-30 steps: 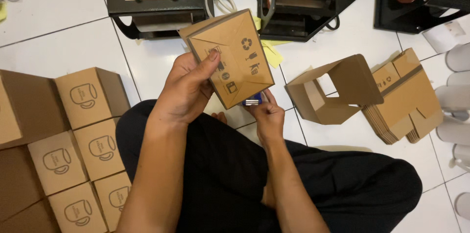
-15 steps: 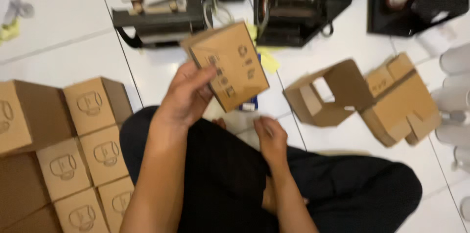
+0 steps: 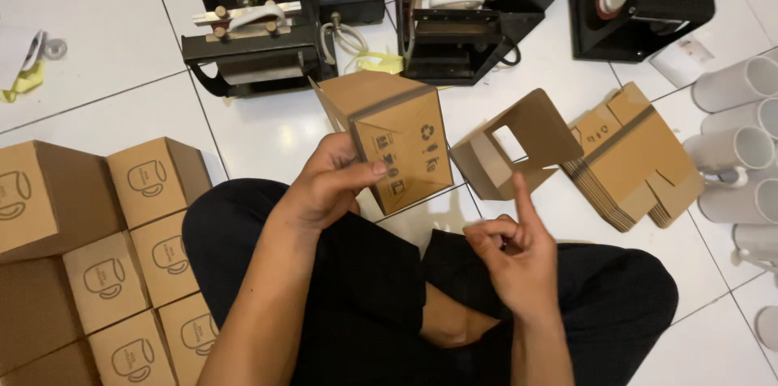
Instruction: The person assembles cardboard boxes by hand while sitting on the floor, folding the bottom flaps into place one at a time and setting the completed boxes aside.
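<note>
The left hand [image 3: 328, 183] grips a half-erected cardboard mug box [image 3: 393, 139], thumb pressed on the printed panel, and holds it tilted above the lap so that its open end faces away. The right hand [image 3: 510, 260] holds nothing: index finger raised, other fingers loosely curled, palm toward the body, just below the box. A die-cut cardboard insert [image 3: 519, 143] and a stack of flat box blanks [image 3: 632, 159] lie on the tiled floor [image 3: 97, 118] within right-hand reach. Finished boxes [image 3: 121, 256] are stacked at the left.

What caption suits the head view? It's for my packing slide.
Left hand holds a cardboard box; right hand free, finger raised, flat boxes nearby.
</note>
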